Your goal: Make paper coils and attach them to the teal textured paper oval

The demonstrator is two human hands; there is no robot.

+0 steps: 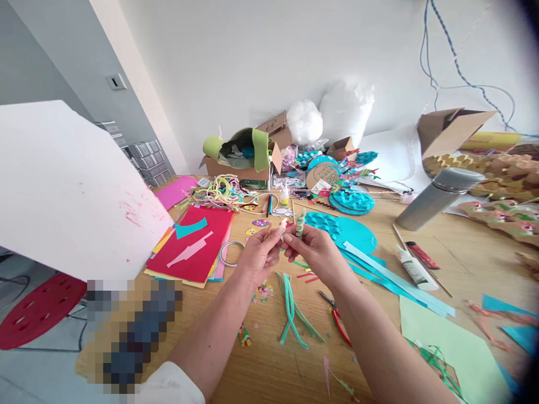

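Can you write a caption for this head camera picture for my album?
Left hand and right hand pinch a small twisted green pipe-cleaner piece above a cluttered wooden craft table with red felt sheets.

Illumination was bright, diffuse and even, with only faint soft shadows on the light wooden tabletop (269, 370). Wide-angle distortion bent the edges; dark vignetting occupied the right corners. A pixelated block masked the lower left. Focus was sharp centrally.

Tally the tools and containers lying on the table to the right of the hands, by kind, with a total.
Scissors with red handles: 1
White glue bottle: 1
Red marker: 1
Grey flask lying on its side: 1
Total: 4
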